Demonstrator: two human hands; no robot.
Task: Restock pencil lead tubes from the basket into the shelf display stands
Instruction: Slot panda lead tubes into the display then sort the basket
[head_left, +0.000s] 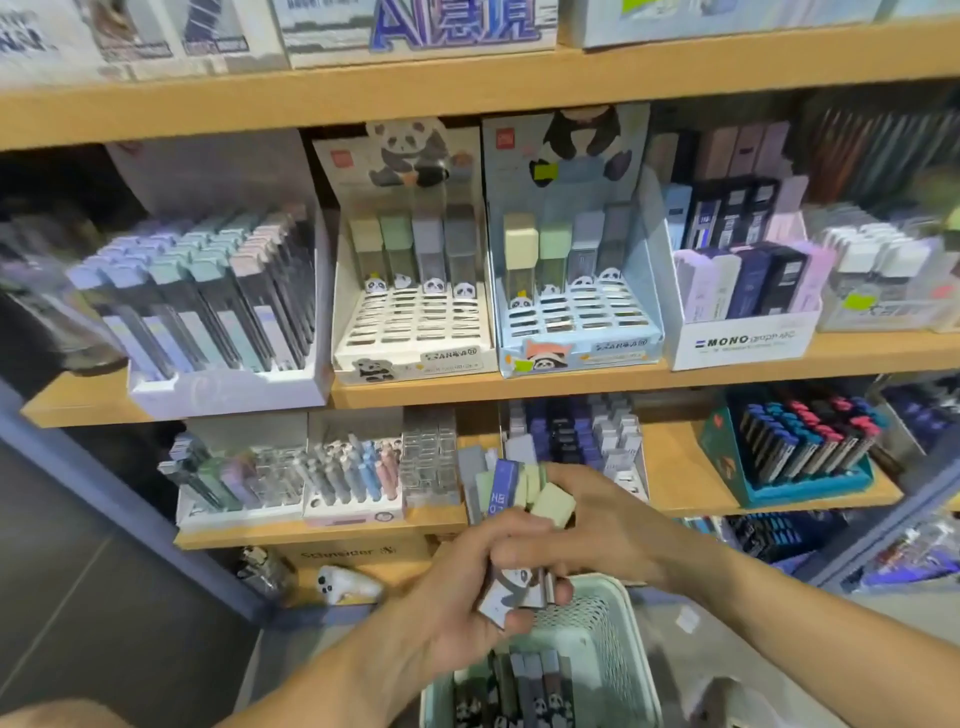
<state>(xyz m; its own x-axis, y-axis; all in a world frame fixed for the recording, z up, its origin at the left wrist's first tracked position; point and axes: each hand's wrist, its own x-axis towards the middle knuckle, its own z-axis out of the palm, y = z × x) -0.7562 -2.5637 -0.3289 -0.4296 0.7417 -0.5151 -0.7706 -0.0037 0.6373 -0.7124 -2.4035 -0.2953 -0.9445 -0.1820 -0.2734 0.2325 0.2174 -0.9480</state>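
Nearest, low in view: mint basket (618, 618) with several grey, panda-printed tubes (535, 686) lying inside, so stock plainly left to shelve

Just above the basket rim, left hand (457, 608) curled round the lower ends of a bunch (519, 499) of tubes, panda print showing between the fingers; grip closed on that bunch. Right hand (602, 525) cupped over the same bunch from the far side, fingers bent round the pale green caps; grip likewise closed on it, apparently sorting or picking one out. Among the caps, one blue-labelled tube, a different make as far as can be told

Up on the middle shelf (571, 382), two panda stands side by side. White stand (410, 343): only the back row filled, four tubes upright, every slot in front bare. Blue stand (579, 332): four tubes in the rear rows, the yellow-capped one a little forward, front slots bare as well. Neighbouring displays left and right look well stocked

Judged from this: restocking barely begun or early on, most slots in both stands yet to fill, a handful ready in hand, more waiting in the basket. Whether the basket holds enough for all slots: cannot tell, much of it out of frame
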